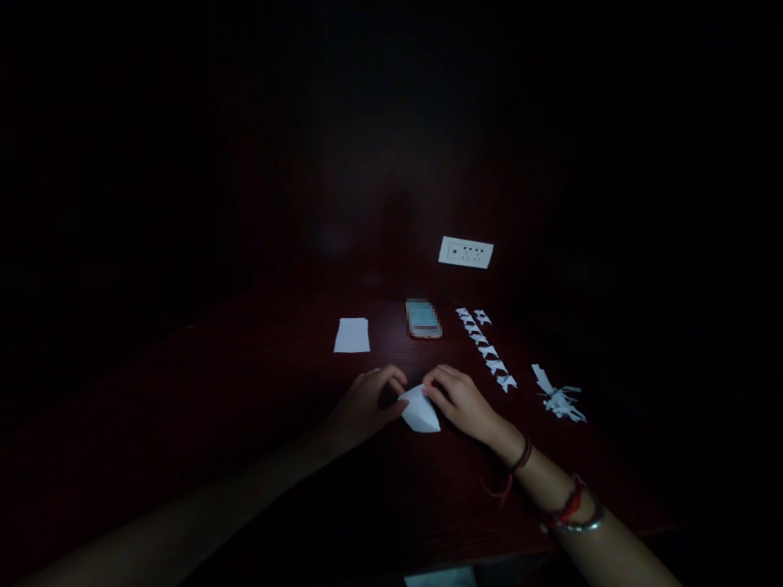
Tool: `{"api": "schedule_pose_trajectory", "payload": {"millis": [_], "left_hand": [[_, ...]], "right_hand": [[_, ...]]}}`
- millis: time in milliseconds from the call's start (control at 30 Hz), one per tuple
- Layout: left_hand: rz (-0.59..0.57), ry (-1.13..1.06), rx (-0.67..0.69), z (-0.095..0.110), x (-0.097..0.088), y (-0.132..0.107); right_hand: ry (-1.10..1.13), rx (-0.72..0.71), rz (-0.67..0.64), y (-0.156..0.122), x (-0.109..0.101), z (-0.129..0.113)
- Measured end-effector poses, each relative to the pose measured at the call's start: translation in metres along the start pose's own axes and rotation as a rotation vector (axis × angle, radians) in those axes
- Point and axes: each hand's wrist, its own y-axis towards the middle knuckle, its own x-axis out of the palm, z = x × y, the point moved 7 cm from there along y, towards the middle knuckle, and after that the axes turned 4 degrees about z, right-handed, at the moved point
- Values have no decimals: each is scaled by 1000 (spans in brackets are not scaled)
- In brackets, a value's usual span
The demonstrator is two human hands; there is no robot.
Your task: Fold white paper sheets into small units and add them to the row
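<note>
Between my two hands is a small piece of white paper, creased and partly folded, close to the dark red tabletop. My left hand pinches its left edge, the thumb lying on the paper. At the upper right edge, the thumb and fingers of my right hand grip the same sheet. Beyond my left hand lies a flat stack of white paper. To the right runs a row of small folded paper pieces, with one more piece beside its far end.
A phone with a lit, blurred screen lies behind my hands. Thin paper scraps are heaped at the right. A white wall socket is on the dark panel behind the table. Something pale shows below the front edge.
</note>
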Motion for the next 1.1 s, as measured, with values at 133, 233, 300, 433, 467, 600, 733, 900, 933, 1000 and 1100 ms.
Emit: {"api": "schedule_pose_trajectory", "payload": {"millis": [133,233,300,433,467,600,733,900,933,1000,1100], "left_hand": [[19,42,33,4,-1,2],[29,31,27,4,-2,4],[41,27,27,3,-2,4],[27,70,47,6,0,3],[21,87,53,7,1,3],[-1,111,80,13,1,3],[0,68,102,19,-1,4],[123,-11,35,8,-16,6],[162,-18,0,2,-21,6],[218,-21,-64,-9,-28,7],[196,0,-65,-15,-26,7]], "right_hand": [[-28,-25,-7,1,2,-6],[-17,-14,17,1,0,-10],[7,0,37,2,-2,-11],[47,8,42,2,-1,-14],[51,8,43,2,-1,-15],[66,9,39,3,0,-19],[126,24,30,5,-1,-21],[134,50,41,6,-4,-9],[121,67,58,5,-5,-3],[106,110,105,3,-10,8],[126,144,175,1,-17,12]]}}
